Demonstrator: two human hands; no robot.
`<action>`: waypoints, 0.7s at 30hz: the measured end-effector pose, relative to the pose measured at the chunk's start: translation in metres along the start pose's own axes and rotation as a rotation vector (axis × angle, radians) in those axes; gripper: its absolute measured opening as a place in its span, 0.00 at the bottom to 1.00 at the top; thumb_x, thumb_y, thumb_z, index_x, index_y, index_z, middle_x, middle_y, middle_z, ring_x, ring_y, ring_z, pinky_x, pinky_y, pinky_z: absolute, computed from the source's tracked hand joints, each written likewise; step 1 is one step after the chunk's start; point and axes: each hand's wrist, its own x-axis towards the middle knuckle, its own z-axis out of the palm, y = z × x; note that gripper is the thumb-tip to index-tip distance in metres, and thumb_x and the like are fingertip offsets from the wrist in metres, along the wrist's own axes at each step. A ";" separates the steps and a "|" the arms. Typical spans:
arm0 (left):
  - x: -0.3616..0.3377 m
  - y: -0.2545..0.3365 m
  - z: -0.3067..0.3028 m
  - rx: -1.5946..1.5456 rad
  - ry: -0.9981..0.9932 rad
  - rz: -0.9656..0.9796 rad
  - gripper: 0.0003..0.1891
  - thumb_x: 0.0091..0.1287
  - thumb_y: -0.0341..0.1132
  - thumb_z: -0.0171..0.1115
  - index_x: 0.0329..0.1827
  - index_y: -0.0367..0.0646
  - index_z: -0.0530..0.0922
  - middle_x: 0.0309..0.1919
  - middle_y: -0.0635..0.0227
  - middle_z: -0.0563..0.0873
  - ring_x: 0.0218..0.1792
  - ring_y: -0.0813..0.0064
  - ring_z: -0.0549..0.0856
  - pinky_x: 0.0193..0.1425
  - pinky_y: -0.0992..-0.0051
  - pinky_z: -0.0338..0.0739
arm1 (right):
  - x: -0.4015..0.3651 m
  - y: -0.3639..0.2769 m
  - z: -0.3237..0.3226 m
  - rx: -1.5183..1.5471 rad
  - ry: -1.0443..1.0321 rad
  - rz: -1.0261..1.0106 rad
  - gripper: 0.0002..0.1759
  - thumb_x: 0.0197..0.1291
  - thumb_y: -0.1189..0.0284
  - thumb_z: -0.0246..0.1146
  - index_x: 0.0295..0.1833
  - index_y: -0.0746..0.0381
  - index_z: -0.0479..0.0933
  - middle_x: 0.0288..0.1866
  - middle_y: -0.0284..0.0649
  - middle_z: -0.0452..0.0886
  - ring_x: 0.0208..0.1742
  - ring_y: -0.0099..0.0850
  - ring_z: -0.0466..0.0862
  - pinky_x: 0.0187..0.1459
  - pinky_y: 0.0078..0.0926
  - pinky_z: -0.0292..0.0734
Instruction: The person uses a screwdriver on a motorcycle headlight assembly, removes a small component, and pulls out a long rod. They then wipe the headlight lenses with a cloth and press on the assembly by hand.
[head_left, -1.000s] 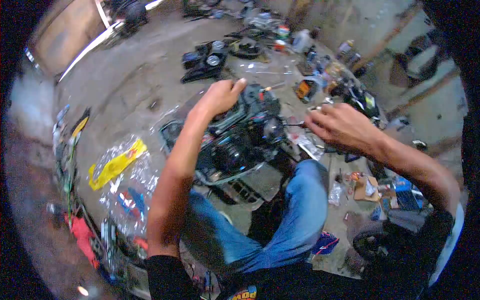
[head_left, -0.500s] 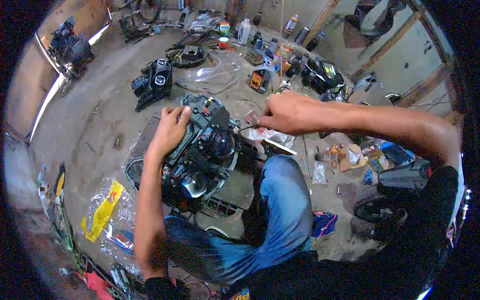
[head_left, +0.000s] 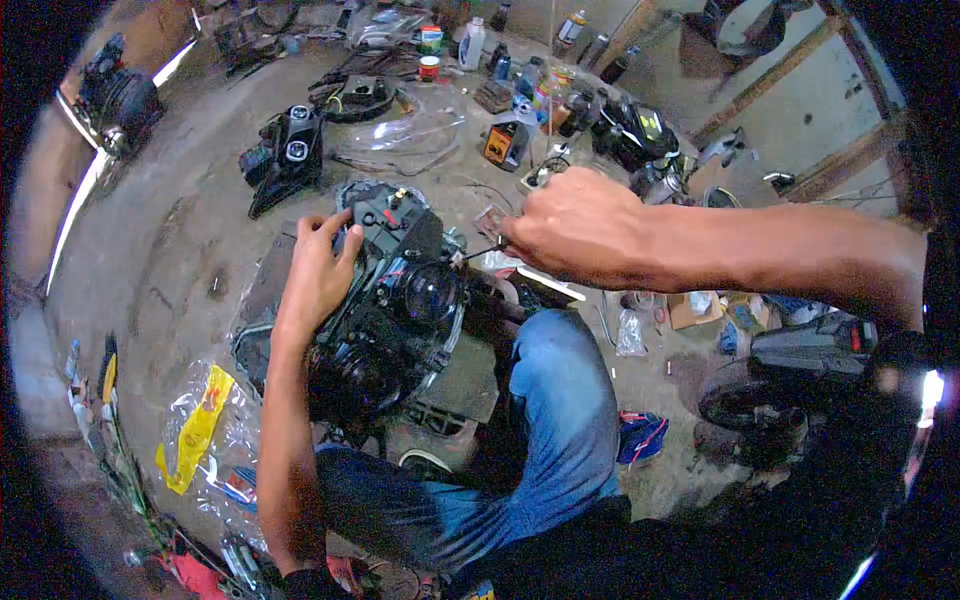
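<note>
In front of me lies a dark motorcycle headlight housing [head_left: 400, 235] with two round projector lenses; the upper lens [head_left: 432, 292] shows clearly, the lower one [head_left: 362, 372] is dim. My left hand [head_left: 322, 265] grips its upper left edge, thumb and fingers apart on the grey plastic. My right hand [head_left: 575, 225] is a closed fist around a screwdriver [head_left: 485, 251]. The fist hides the handle; the thin dark shaft points left to the housing's right side. Whether the tip sits in a screw is too small to tell.
A second headlight [head_left: 285, 155] lies behind on the floor. Bottles, including a black oil bottle [head_left: 506, 143], stand at the back. A yellow strip [head_left: 200, 430] on clear plastic lies left. A small plastic bag [head_left: 631, 332] and a motorcycle tail part [head_left: 808, 347] are at right.
The whole view has shifted slightly. My right fist has turned around the screwdriver, its shaft still directed at the housing. My left hand stays on the housing edge.
</note>
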 end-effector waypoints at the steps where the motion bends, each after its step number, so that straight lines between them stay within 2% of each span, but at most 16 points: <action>1: 0.001 -0.001 0.000 0.016 -0.002 0.003 0.24 0.80 0.45 0.61 0.69 0.36 0.80 0.61 0.44 0.80 0.60 0.50 0.83 0.68 0.60 0.77 | 0.000 0.000 -0.001 0.120 -0.053 0.097 0.20 0.72 0.62 0.61 0.47 0.72 0.84 0.30 0.57 0.86 0.36 0.56 0.90 0.40 0.53 0.86; 2: 0.001 -0.003 0.000 0.003 0.004 0.020 0.24 0.79 0.45 0.61 0.68 0.36 0.81 0.60 0.44 0.81 0.61 0.49 0.83 0.68 0.60 0.76 | -0.002 0.003 0.010 0.323 0.022 0.160 0.26 0.75 0.56 0.59 0.42 0.72 0.85 0.32 0.62 0.86 0.39 0.60 0.89 0.46 0.55 0.85; 5: 0.000 0.001 -0.002 0.007 -0.005 0.009 0.23 0.79 0.44 0.61 0.68 0.36 0.81 0.63 0.40 0.78 0.62 0.44 0.82 0.69 0.59 0.76 | 0.014 0.006 0.004 0.365 -0.167 0.222 0.25 0.75 0.55 0.57 0.45 0.70 0.86 0.34 0.61 0.87 0.40 0.61 0.89 0.47 0.54 0.85; 8: 0.000 0.006 -0.002 0.021 -0.001 -0.012 0.23 0.79 0.43 0.61 0.68 0.36 0.82 0.64 0.41 0.78 0.62 0.44 0.82 0.68 0.58 0.76 | 0.030 0.035 0.044 0.420 -0.105 -0.068 0.29 0.74 0.53 0.57 0.47 0.75 0.82 0.36 0.63 0.86 0.42 0.62 0.88 0.49 0.55 0.84; 10: -0.001 0.009 -0.005 0.042 -0.003 -0.022 0.24 0.79 0.44 0.61 0.69 0.36 0.79 0.64 0.38 0.77 0.62 0.43 0.82 0.68 0.56 0.76 | 0.019 0.027 0.028 0.345 -0.102 -0.057 0.25 0.73 0.58 0.59 0.47 0.74 0.81 0.38 0.61 0.87 0.41 0.60 0.89 0.44 0.53 0.85; 13: -0.007 0.017 0.002 0.075 0.201 -0.133 0.27 0.77 0.46 0.63 0.70 0.34 0.75 0.63 0.33 0.75 0.62 0.42 0.81 0.68 0.54 0.76 | 0.000 0.018 0.014 0.157 0.024 -0.093 0.18 0.70 0.63 0.62 0.45 0.72 0.82 0.40 0.56 0.87 0.39 0.56 0.90 0.37 0.51 0.86; 14: -0.007 0.011 0.005 0.196 0.193 -0.193 0.29 0.78 0.48 0.62 0.71 0.33 0.69 0.57 0.27 0.79 0.59 0.38 0.83 0.65 0.51 0.77 | -0.003 0.017 0.015 -0.015 0.079 -0.175 0.14 0.67 0.68 0.63 0.44 0.70 0.81 0.40 0.52 0.86 0.33 0.48 0.91 0.30 0.43 0.86; 17: -0.003 0.036 -0.004 0.074 -0.040 -0.455 0.29 0.80 0.48 0.58 0.71 0.32 0.65 0.50 0.25 0.84 0.53 0.30 0.85 0.61 0.44 0.77 | -0.009 0.011 0.016 -0.229 0.206 -0.293 0.14 0.65 0.70 0.63 0.47 0.72 0.80 0.38 0.49 0.85 0.29 0.41 0.90 0.27 0.39 0.85; 18: -0.003 0.032 -0.002 0.068 -0.043 -0.418 0.29 0.81 0.48 0.56 0.72 0.32 0.63 0.47 0.25 0.85 0.51 0.28 0.85 0.58 0.42 0.77 | -0.007 0.010 0.012 -0.272 0.119 -0.297 0.17 0.63 0.72 0.63 0.51 0.73 0.79 0.37 0.49 0.86 0.28 0.38 0.89 0.24 0.37 0.83; 21: -0.006 0.021 0.003 0.005 -0.047 -0.333 0.29 0.82 0.48 0.53 0.71 0.32 0.60 0.39 0.25 0.86 0.46 0.24 0.85 0.50 0.38 0.76 | -0.004 0.008 0.008 -0.200 0.047 -0.263 0.17 0.62 0.73 0.63 0.51 0.73 0.79 0.38 0.50 0.86 0.28 0.40 0.89 0.26 0.38 0.84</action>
